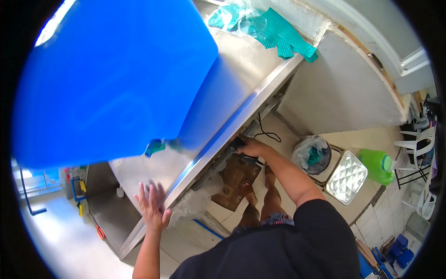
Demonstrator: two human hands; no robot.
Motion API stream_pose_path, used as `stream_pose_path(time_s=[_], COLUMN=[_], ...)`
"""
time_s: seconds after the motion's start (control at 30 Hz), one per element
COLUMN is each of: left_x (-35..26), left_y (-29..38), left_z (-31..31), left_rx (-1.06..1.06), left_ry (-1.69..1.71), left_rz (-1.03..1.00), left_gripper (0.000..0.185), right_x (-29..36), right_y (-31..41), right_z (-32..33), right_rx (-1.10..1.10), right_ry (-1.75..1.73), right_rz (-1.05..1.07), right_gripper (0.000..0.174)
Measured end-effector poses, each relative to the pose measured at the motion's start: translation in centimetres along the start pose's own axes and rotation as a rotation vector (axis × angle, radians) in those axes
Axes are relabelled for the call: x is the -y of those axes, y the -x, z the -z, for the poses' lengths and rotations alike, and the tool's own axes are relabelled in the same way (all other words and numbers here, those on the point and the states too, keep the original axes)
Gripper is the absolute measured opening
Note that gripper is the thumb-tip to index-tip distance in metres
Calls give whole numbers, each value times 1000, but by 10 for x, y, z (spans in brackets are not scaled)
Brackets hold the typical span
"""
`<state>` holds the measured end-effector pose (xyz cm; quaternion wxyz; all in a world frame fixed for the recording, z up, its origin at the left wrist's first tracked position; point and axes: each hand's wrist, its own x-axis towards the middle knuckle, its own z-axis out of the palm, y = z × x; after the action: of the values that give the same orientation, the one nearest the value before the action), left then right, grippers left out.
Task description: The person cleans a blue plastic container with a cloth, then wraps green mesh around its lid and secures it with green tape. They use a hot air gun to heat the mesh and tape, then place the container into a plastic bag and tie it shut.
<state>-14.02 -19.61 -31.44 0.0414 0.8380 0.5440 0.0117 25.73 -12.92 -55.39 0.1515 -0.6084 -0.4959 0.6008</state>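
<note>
My left hand [152, 211] rests at the near edge of a stainless-steel table [153, 174], fingers spread and holding nothing. Beneath the table's front rim, my right hand [252, 147] grips a black object [237, 143], partly hidden, so its kind is unclear. A large, smooth blue panel [115, 83] fills the upper left above the tabletop. By its lower corner lies a small green and blue scrap [155, 147]. Green mesh-like material [278, 33], partly in clear plastic, drapes over the table's far end.
A lined bin [312, 155] stands to my right, beside a stool with a shiny quilted seat [346, 177] and a green container [376, 166]. Under the table are clear plastic [198, 202], a black cable [268, 134] and a brown mat [235, 183]. White plastic chairs [420, 146] stand farther right.
</note>
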Motion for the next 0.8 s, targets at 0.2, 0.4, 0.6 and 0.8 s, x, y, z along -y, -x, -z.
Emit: stream_pose_path(time_s=[0.2, 0.4, 0.6, 0.8], left_x=[-5, -6, -5, -2], left_y=[-5, -6, -5, -2], left_z=[-2, -4, -6, -7], left_rx=[12, 33, 9, -103], left_ry=[-22, -46, -61, -50], left_rz=[62, 79, 103, 70], left_gripper=[100, 103, 104, 102], right_x=[-33, -90, -106, -59], right_y=[-154, -236, -255, -180], right_z=[51, 81, 79, 49], right_rx=[-373, -428, -474, -563], right_ry=[733, 809, 771, 505], right_rz=[365, 136, 109, 362], right_gripper=[54, 44, 34, 27])
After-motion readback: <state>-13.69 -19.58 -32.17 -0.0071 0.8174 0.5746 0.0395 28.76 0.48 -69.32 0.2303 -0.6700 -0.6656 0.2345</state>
